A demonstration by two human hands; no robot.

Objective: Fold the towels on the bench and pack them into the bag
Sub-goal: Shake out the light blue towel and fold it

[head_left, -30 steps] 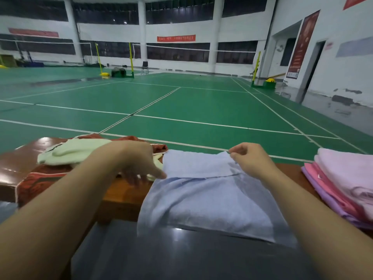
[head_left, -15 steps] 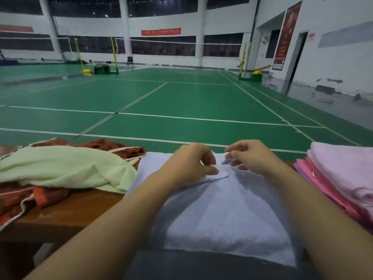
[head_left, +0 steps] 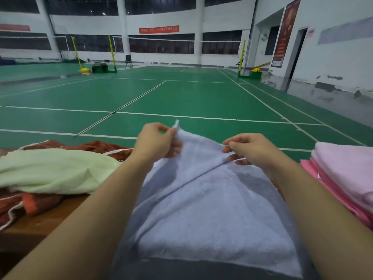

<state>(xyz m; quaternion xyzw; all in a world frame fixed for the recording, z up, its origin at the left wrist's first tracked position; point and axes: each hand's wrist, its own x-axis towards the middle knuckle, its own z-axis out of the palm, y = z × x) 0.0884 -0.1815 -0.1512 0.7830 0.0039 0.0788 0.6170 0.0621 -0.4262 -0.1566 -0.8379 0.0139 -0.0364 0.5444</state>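
A pale blue towel (head_left: 212, 201) is lying spread across the wooden bench (head_left: 40, 225), its far edge being lifted clear of the surface by both hands while its near part is draping toward the camera. The left hand (head_left: 156, 141) is pinching one raised corner between thumb and fingertips, the tip of the cloth poking up just above it. The right hand (head_left: 249, 149) is pinching the towel's edge beside it, lower, its remaining fingers curling under the fabric. A diagonal fold line is running across the towel between the two hands. Just left of the left hand, a light green towel (head_left: 52, 172) is lying crumpled on top of a rust-red bag (head_left: 26, 205) with white trim, which is sagging over the bench. Just right of the right hand, a stack of folded pink towels (head_left: 347, 174) is sitting at the bench's end. Beyond both hands, a green badminton court (head_left: 181, 93) is stretching toward white walls.
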